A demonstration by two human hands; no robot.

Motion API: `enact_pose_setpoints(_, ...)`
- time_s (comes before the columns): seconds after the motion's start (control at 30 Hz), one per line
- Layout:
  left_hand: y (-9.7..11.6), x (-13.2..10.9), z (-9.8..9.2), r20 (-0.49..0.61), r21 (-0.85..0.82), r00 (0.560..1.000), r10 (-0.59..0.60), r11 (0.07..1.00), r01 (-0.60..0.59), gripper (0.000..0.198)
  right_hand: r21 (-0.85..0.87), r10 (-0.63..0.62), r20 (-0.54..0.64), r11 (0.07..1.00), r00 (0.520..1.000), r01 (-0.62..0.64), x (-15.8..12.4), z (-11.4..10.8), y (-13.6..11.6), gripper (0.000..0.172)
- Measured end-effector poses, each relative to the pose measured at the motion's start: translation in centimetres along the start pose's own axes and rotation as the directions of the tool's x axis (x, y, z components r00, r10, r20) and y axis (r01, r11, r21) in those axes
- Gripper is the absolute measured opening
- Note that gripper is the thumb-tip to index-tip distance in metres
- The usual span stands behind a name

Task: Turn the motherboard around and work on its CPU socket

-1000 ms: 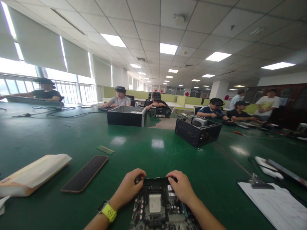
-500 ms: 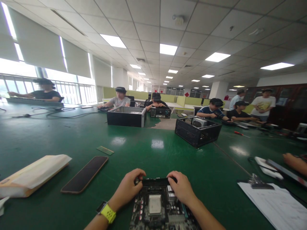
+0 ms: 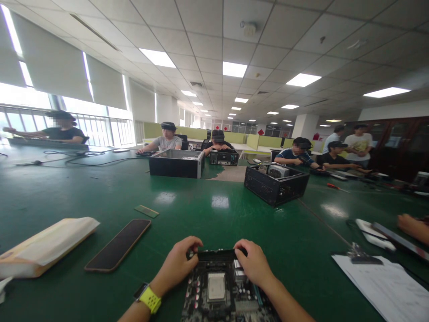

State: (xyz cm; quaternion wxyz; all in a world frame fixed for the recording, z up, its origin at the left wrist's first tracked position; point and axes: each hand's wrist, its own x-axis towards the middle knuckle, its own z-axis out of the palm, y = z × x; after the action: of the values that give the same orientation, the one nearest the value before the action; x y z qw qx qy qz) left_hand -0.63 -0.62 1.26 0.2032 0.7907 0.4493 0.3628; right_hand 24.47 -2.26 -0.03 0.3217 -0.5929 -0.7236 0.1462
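Note:
A computer motherboard [image 3: 231,309] lies on the green table right before me, cut off by the bottom of the view. A square silver processor [image 3: 216,286] sits near its middle. At the board's far edge runs a row of dark slots [image 3: 216,256]. My left hand [image 3: 181,259] is closed at the left end of this row, thumb and fingers bent in. My right hand [image 3: 253,261] grips the right end in the same way, beside a silver heatsink [image 3: 238,271]. The fingertips are partly hidden. A green memory stick [image 3: 146,211] lies apart, farther off to the left.
Left of me lie a phone [image 3: 119,245] and a paper packet [image 3: 50,246]. A clipboard [image 3: 385,281] and a white device [image 3: 375,234] are at right, near another person's hand [image 3: 414,228]. Open computer cases [image 3: 176,165] [image 3: 276,183] stand farther back, with several people around the table.
Both my hands stay at the far edge of the motherboard with hardly any movement. At the back right, a standing person has shifted a little to the left.

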Motion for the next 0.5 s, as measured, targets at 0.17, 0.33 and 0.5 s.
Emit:
enact_pose_setpoints(0.17, 0.04, -0.09, -0.05, -0.005, -0.002, 1.000, 0.017, 1.000, -0.017, 0.024, -0.002, 0.008, -0.005, 1.000, 1.000, -0.008, -0.14, -0.10, -0.17, 0.018)
enact_pose_setpoints(0.33, -0.17, -0.07, 0.08, 0.007, 0.003, 1.000, 0.011, 1.000, -0.011, 0.026, 0.001, 0.014, -0.012, 1.000, 1.000, -0.014, -0.05, -0.15, -0.30, 0.017)
enact_pose_setpoints(0.5, -0.33, -0.06, 0.15, 0.013, 0.013, 1.000, 0.010, 1.000, -0.010, 0.026, 0.008, 0.014, -0.019, 1.000, 1.000, -0.014, 0.03, -0.09, -0.19, 0.016)
